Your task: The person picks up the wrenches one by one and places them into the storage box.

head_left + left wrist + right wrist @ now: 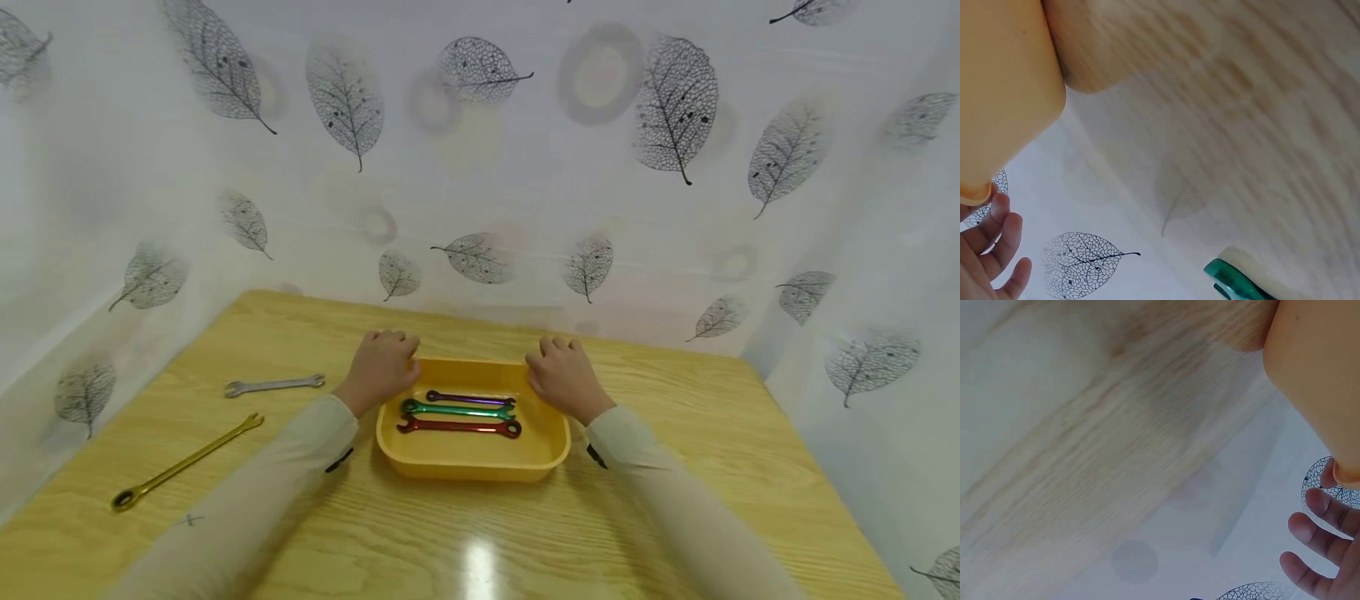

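Note:
A yellow plastic tray (472, 471) sits in the middle of the table. Inside it lie three wrenches side by side: a small purple one (472, 399), a green one (459, 410) and a red one (457, 427). My left hand (382, 367) grips the rim at the far left corner, its thumb on the inner side. At the far right corner my right hand (566, 375) holds the rim likewise. Both wrist views show the tray's outer wall (1010, 81) with fingertips (1319, 500) beside the rim; the other fingers are spread below it.
On the table (480, 533) to the left lie a silver wrench (274, 385) and a longer gold wrench (191, 458). A pale curtain with leaf prints (480, 167) hangs behind and along both sides. A green metallic end (1235, 281) shows low in the left wrist view.

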### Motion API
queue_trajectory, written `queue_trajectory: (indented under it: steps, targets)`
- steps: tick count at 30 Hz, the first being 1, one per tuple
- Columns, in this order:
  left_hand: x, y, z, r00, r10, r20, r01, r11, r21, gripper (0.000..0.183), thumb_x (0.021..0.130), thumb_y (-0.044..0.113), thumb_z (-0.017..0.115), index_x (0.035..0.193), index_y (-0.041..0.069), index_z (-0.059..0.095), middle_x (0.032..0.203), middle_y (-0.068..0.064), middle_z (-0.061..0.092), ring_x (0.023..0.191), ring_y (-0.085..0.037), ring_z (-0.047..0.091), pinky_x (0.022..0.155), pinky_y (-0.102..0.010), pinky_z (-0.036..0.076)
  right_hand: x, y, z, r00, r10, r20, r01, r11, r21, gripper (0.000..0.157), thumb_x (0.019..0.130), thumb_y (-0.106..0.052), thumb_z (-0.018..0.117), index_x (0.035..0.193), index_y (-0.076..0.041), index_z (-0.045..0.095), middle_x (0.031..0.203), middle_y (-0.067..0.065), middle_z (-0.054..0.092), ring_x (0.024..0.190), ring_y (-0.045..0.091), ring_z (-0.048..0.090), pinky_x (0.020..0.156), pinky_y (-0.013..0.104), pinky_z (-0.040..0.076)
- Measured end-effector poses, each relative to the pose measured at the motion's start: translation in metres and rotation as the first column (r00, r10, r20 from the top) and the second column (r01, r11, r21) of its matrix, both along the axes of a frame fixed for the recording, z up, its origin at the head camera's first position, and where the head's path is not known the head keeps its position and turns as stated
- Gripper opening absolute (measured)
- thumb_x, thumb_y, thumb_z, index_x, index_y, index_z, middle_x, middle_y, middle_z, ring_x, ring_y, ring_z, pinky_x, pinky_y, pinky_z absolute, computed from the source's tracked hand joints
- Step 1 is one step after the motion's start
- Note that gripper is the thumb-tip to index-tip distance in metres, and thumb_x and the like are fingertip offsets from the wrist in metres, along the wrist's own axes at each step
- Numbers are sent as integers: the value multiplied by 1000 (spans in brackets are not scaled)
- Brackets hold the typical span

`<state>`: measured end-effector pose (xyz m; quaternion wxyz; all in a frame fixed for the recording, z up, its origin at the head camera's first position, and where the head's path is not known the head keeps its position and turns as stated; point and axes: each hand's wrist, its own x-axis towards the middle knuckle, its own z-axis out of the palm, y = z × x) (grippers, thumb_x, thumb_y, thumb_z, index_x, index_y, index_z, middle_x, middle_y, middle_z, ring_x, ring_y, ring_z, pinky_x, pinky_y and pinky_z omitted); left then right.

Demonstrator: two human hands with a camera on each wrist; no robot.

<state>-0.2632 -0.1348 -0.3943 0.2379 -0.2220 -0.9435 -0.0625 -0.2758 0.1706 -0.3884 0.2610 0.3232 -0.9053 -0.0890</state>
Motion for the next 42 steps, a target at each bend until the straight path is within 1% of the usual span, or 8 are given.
queue_trajectory:
  steps: [7, 15, 20, 24, 29, 33, 37, 42]
  targets:
    - [3, -2, 5, 1000, 4, -5, -4, 1000, -18, 17, 80, 22, 64, 87, 8, 57, 75, -7, 58, 70, -24, 55, 70, -42, 44, 0, -4, -3, 1000, -20, -5, 20, 1000, 7, 13, 88, -22, 57, 78, -13, 58, 71, 5, 45, 66, 22, 44, 62, 39, 40]
    - [3, -4, 9, 997, -24, -80, 22, 999, -28, 29, 77, 24, 68, 96, 8, 53, 86, -10, 54, 75, -26, 53, 70, -41, 43, 0, -3, -4, 1000, -18, -22, 18, 1000, -5, 15, 88, -21, 57, 76, -12, 58, 72, 6, 48, 66, 23, 46, 61, 38, 40]
    - [11, -10, 17, 994, -50, -93, 44, 997, -64, 31, 77, 25, 67, 101, 9, 56, 89, -11, 56, 80, -27, 55, 75, -43, 46, 0, -3, -5, 999, -15, -29, 15, 1000, -7, 14, 87, -21, 58, 76, -12, 59, 72, 7, 49, 66, 23, 47, 59, 38, 39]
    - [21, -18, 22, 993, -80, -82, 70, 991, -115, 35, 79, 28, 67, 106, 10, 57, 94, -11, 56, 85, -28, 55, 81, -45, 47, 0, -3, -5, 999, -15, -32, 15, 1000, -7, 15, 87, -21, 58, 76, -12, 58, 71, 7, 48, 65, 23, 46, 58, 37, 38]
    - [42, -32, 35, 995, -92, -41, 84, 983, -161, 39, 78, 29, 70, 110, 11, 58, 98, -10, 55, 92, -28, 55, 87, -47, 45, -1, -4, -4, 999, -26, -25, 26, 1000, -7, 15, 87, -21, 59, 75, -12, 57, 71, 6, 47, 65, 23, 45, 58, 36, 36]
    - [59, -45, 45, 997, -81, 4, 80, 981, -176, 39, 78, 29, 71, 110, 11, 58, 100, -9, 55, 96, -28, 54, 90, -48, 43, -1, -5, -4, 999, -31, -11, 31, 999, -12, 14, 87, -21, 59, 76, -12, 58, 71, 6, 47, 66, 23, 47, 59, 37, 38]
    - [74, -59, 54, 997, -75, 24, 78, 982, -174, 39, 77, 29, 73, 109, 11, 58, 100, -8, 56, 97, -28, 55, 91, -49, 42, -1, -5, -4, 1000, -31, -3, 31, 999, -17, 14, 87, -21, 59, 77, -12, 59, 72, 7, 48, 67, 24, 48, 59, 38, 38]
    - [89, -75, 57, 997, -76, 16, 78, 983, -168, 38, 76, 29, 73, 107, 10, 59, 102, -7, 58, 98, -28, 56, 90, -49, 42, -1, -5, -5, 1000, -24, 1, 24, 999, -30, 12, 86, -21, 61, 77, -12, 60, 73, 7, 49, 67, 24, 47, 59, 37, 36]
